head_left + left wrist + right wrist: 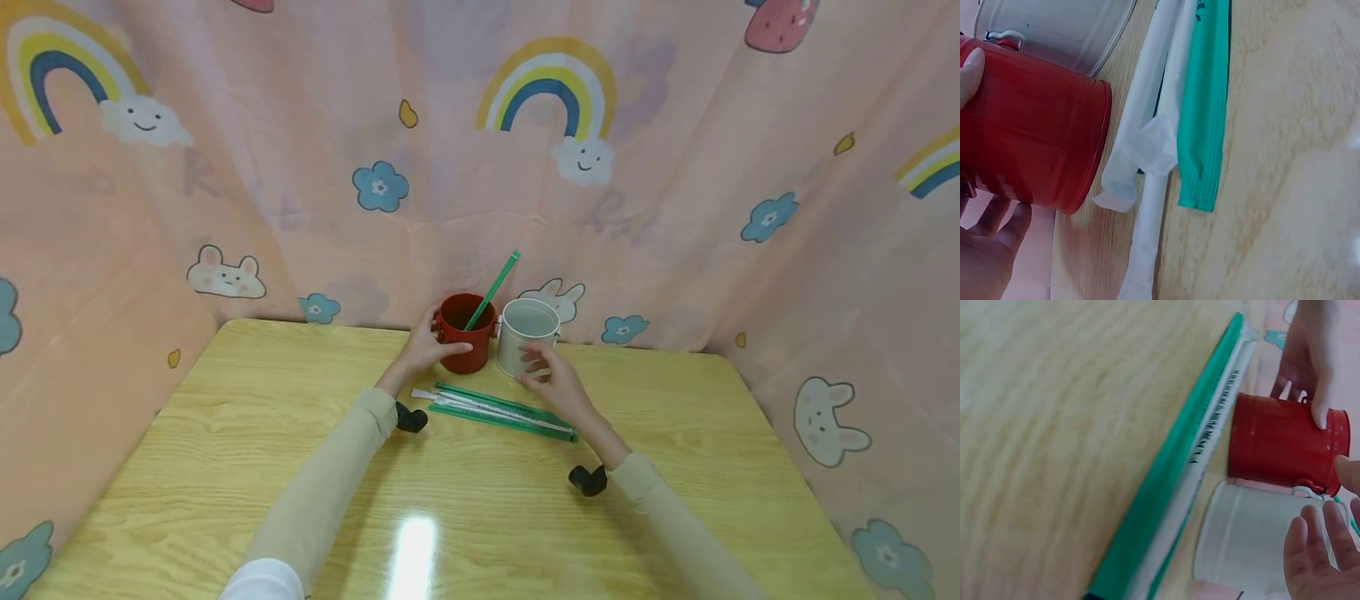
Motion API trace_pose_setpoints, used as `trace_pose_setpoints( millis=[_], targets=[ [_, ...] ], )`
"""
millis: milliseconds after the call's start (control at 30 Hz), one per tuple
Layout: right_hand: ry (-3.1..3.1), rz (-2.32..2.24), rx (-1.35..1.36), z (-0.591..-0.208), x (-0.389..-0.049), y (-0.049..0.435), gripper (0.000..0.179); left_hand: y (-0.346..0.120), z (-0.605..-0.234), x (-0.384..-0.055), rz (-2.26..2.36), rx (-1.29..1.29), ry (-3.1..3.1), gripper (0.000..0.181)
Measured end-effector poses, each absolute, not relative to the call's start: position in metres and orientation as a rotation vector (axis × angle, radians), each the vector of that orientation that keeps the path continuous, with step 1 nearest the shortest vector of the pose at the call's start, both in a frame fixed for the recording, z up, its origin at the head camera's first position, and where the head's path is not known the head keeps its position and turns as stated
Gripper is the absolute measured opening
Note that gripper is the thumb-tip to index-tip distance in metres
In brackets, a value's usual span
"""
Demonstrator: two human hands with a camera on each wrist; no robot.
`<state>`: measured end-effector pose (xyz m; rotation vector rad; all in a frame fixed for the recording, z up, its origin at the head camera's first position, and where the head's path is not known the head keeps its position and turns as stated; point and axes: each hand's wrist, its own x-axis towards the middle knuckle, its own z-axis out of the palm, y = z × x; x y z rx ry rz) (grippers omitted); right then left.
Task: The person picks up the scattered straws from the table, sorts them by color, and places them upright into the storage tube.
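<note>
My left hand (420, 348) grips a small red bucket (468, 360) by its side, thumb across the front and fingers round the far left. A thin green wrapped stick, like a wrapped straw (501, 279), leans out of that bucket. Just right of it stands a cream-white bucket (512, 346) with a wire handle. My right hand (558, 385) is in front of the white bucket, fingers spread and loosely bent, with nothing in them. In the right wrist view its fingers (1313, 534) overlap the white bucket.
Several wrapped straws lie in a row before the buckets, green ones (1204, 125) and white ones (1150, 219) side by side. The wooden table (315, 467) ends at a pink patterned curtain (450, 233) close behind the buckets. A black wrist camera piece (411, 418) hangs at each cuff.
</note>
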<state>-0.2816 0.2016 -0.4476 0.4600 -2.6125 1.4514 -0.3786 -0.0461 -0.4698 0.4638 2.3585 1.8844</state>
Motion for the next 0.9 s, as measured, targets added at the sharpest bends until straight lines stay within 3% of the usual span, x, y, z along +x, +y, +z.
trace_pose_setpoints(
  millis=[900],
  targets=[
    [-2.880,1.270,0.724,-0.478,-0.283,0.216,0.019,-0.046,-0.467,-0.377,1.874,0.467,2.349,0.083]
  ],
)
